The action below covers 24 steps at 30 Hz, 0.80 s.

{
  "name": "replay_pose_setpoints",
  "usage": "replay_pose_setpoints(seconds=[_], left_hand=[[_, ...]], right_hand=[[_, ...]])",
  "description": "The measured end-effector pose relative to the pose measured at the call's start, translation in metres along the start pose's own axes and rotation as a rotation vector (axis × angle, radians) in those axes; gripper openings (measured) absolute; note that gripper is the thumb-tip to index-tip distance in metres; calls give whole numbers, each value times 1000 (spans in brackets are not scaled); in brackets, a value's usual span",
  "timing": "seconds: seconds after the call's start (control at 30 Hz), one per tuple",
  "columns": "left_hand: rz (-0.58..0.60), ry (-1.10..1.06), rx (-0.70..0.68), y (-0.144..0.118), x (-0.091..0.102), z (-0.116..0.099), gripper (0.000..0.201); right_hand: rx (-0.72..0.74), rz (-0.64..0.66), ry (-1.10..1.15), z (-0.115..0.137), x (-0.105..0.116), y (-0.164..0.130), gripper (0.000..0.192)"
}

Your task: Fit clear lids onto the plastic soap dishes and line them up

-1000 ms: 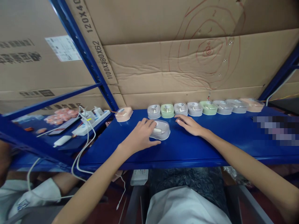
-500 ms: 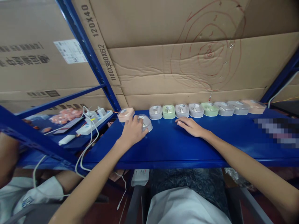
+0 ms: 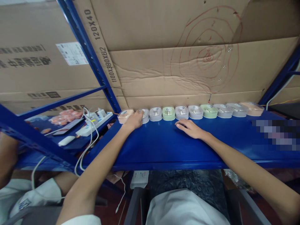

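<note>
Along the back of the blue shelf stands a row of small rounded cases with clear covers, in peach, grey and green. My left hand is closed on a grey case, second from the left, its fingers bent over the case's left side and top. Part of that case is hidden by the fingers. Just left of it, the wrist and hand partly cover a peach case. My right hand rests open on the shelf, fingers loosely stretched, in front of another grey case; nothing is held in it.
A blue upright post rises left of the row, with cardboard behind. White cables hang by a power strip on the neighbouring shelf. A blurred patch lies at the right. Another person's arm shows far left.
My left hand has pushed the grey case back into line between the peach case and the other grey one. My right hand has hardly moved.
</note>
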<state>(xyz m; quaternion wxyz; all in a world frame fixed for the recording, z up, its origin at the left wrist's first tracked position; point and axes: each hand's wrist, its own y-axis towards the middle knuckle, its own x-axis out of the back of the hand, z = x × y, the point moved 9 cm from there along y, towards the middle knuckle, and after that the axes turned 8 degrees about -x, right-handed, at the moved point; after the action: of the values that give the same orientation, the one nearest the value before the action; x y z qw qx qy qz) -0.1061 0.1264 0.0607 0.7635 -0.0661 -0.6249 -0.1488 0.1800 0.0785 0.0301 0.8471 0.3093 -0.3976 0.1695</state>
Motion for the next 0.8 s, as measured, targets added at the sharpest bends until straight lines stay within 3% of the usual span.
replay_pose_setpoints(seconds=[0.23, 0.53, 0.67, 0.8], left_hand=[[-16, -23, -9, 21, -9, 12, 57], [-48, -52, -36, 18, -12, 21, 62], [-118, -81, 25, 18, 1, 46, 57], [-196, -76, 213, 12, 9, 84, 56]], right_hand=[[7, 1, -1, 0, 0, 0, 49], [10, 4, -9, 2, 0, 0, 49], [4, 10, -2, 2, -1, 0, 50], [7, 0, 3, 1, -1, 0, 49]])
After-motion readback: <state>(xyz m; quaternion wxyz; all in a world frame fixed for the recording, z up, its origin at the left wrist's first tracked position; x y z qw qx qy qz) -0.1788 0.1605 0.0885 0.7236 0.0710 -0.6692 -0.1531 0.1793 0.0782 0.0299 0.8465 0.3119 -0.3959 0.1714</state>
